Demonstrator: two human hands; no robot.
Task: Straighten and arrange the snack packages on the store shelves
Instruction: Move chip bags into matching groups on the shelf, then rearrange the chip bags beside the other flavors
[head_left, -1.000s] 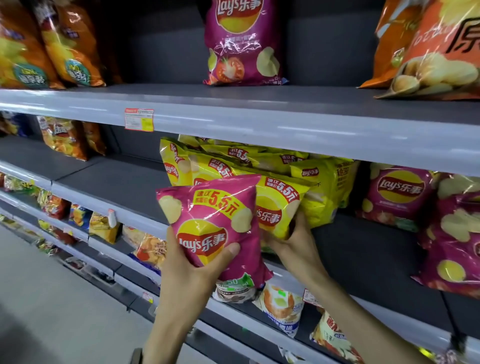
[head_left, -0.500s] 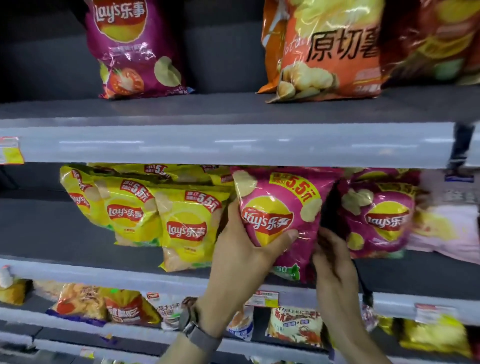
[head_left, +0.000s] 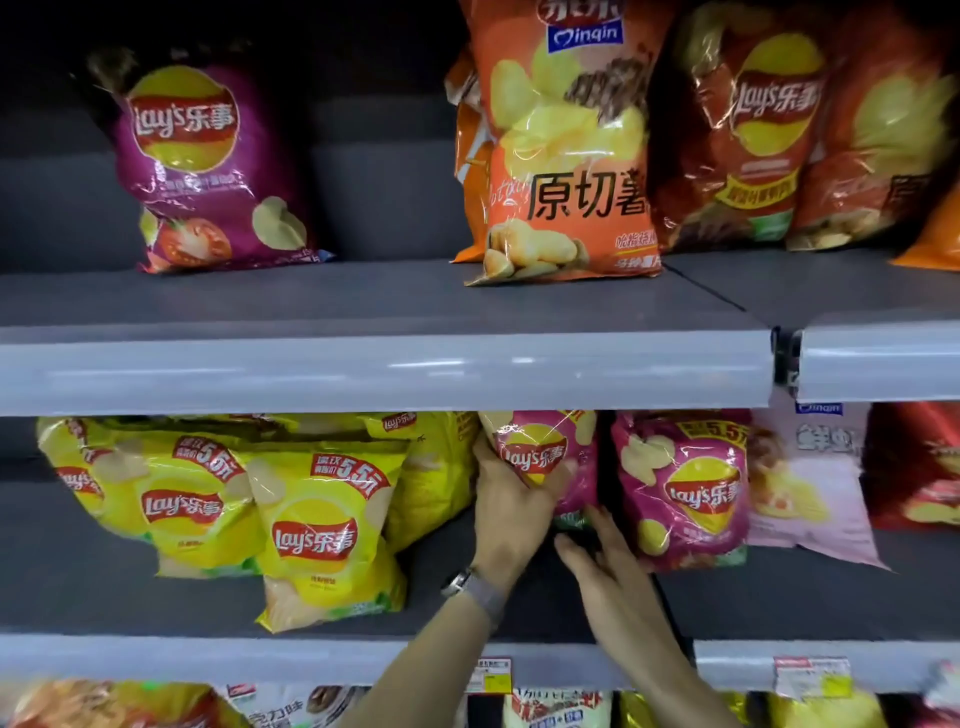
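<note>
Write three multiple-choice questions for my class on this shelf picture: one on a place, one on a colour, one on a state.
1. Where is the pink bag that the left hand grips?
A. In a basket
B. On the middle shelf, between the yellow bags and another pink bag
C. On the floor

2. What colour is the tomato bag on the upper shelf?
A. Green
B. Blue
C. Purple

3. How is the left hand?
A. Curled round the pink bag
B. Hanging idle
C. Flat on a price tag

Answers:
1 B: yellow bags stand to its left and a pink one to its right.
2 C: its front is purple.
3 A: thumb and fingers clasp the bag.
</note>
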